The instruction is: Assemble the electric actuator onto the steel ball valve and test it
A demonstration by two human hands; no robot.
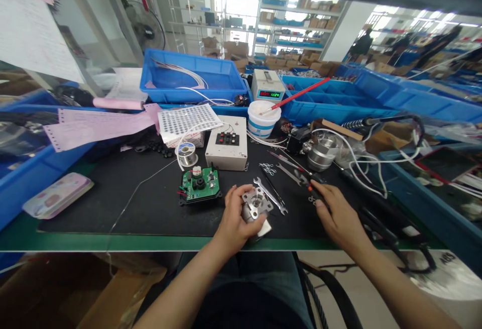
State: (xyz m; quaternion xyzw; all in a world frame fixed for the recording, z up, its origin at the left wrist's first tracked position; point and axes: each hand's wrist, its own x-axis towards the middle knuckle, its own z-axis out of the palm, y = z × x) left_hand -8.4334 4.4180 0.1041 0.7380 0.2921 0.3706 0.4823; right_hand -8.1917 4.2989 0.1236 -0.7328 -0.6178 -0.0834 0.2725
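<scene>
My left hand (238, 217) is closed around a silver metal fitting (257, 199) with a square flange and a round central hole. A small white piece (265, 228) shows just beneath it; whether it touches the fitting I cannot tell. My right hand (337, 214) is low over the mat, thumb and index finger apart, beside a dark tool with a red-orange tip (309, 187) and a small metal clip (312, 199). An open-end wrench (270, 196) lies between the hands, with a second wrench (289, 174) farther back. Left of the fitting sits a green circuit board (205, 186) on a black base.
Behind the board stand a solder spool (187, 155), a grey switch box (227, 155) and a white tub (263, 124) holding a red-handled brush. A cylindrical metal part (323, 152) and white cables lie at the right. Blue bins (196, 93) line the back.
</scene>
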